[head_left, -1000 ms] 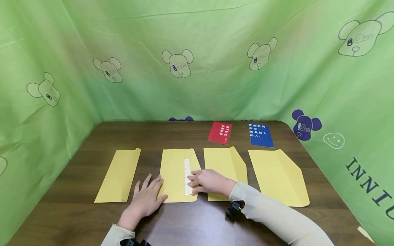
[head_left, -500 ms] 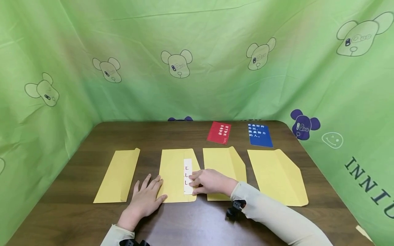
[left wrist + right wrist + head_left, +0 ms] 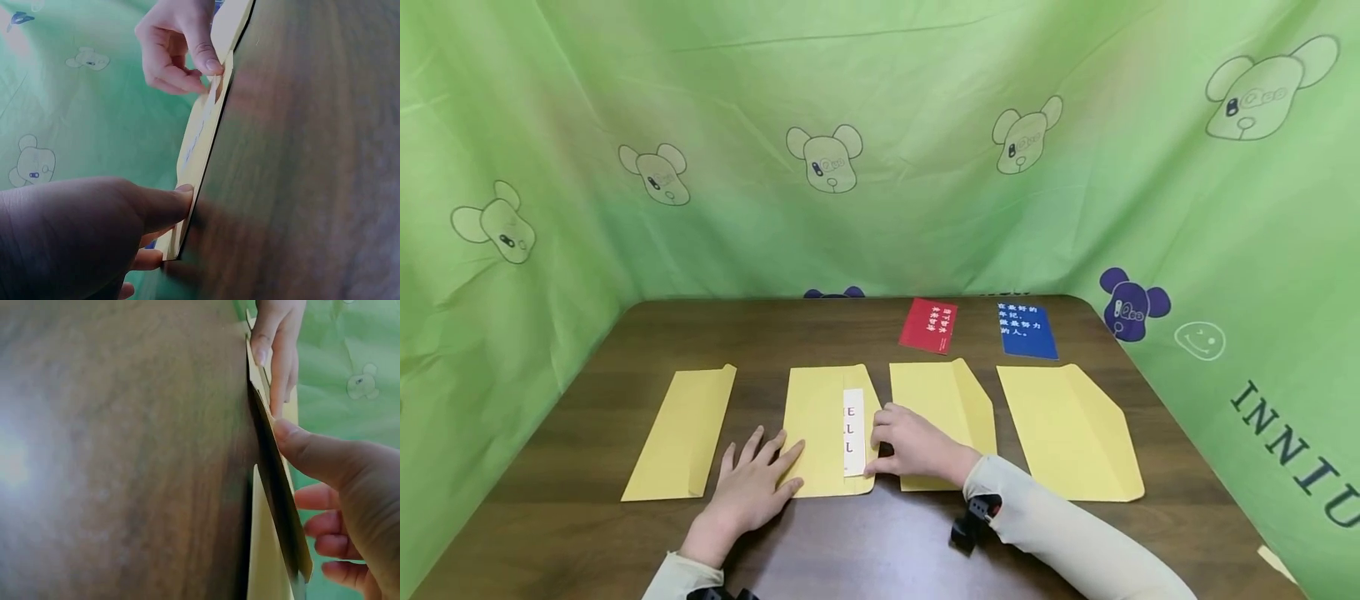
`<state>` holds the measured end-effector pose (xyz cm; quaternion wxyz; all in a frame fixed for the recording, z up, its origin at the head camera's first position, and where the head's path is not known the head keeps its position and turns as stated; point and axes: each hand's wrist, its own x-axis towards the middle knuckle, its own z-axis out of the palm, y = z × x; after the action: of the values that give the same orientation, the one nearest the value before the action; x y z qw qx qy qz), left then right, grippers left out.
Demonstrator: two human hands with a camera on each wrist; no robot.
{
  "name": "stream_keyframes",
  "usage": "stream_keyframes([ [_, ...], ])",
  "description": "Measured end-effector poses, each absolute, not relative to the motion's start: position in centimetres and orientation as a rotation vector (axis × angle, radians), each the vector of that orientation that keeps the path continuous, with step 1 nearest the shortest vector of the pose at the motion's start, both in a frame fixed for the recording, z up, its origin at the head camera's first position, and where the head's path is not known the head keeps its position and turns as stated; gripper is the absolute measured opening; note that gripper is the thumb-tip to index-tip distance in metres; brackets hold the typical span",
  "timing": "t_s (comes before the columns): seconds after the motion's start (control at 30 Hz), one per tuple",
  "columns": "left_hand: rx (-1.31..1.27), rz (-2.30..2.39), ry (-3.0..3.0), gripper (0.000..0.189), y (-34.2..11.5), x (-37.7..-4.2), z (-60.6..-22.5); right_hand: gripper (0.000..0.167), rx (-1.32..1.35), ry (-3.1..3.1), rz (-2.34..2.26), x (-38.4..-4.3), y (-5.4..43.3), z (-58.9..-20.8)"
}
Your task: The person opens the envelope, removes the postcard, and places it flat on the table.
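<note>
A yellow envelope (image 3: 816, 433) lies second from left, a white card (image 3: 853, 433) with dark lettering showing as an upright strip beside its open flap (image 3: 868, 400). My left hand (image 3: 752, 483) rests with spread, extended fingers on the envelope's left edge. On the opposite side is my right hand (image 3: 913, 446), fingers bent at the flap's outer edge and thumb by the card's lower right corner. The right wrist view shows the thumb (image 3: 294, 434) touching the upper edge of the raised flap (image 3: 281, 481); I cannot tell whether the fingers pinch it.
Another yellow envelope (image 3: 677, 433) lies at left with its flap folded over. Two more, a middle right envelope (image 3: 925, 383) under the right wrist and a far right envelope (image 3: 1067, 433), have flaps outward. A red card (image 3: 928, 325) and a blue card (image 3: 1028, 331) lie behind them.
More of the white card's lettering shows beside the envelope's opening. My right fingers have moved off the card to the right, toward the flap's edge. The left hand stays in place.
</note>
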<state>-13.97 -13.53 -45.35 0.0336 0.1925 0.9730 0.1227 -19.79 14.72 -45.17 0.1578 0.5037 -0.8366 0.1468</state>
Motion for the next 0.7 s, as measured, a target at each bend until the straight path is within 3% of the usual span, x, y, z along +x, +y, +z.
stream_keyframes([
  [0.33,0.584,0.375,2.997,0.050,-13.7,-13.8,-45.3,0.016,1.405,-2.678,0.636,-18.9,14.2,-45.0],
  [0.43,0.579,0.371,2.996,0.050,-13.7,-13.8,-45.4,0.023,1.293,-2.853,0.884,-18.6,13.9,-44.7],
  [0.57,0.580,0.367,2.997,0.050,-13.7,-13.8,-45.4,0.012,1.040,-3.059,1.391,-18.6,13.8,-44.0],
  [0.7,0.592,0.368,3.002,0.050,-13.6,-13.9,-45.5,0.013,0.756,-3.097,1.949,-18.9,14.0,-44.1],
])
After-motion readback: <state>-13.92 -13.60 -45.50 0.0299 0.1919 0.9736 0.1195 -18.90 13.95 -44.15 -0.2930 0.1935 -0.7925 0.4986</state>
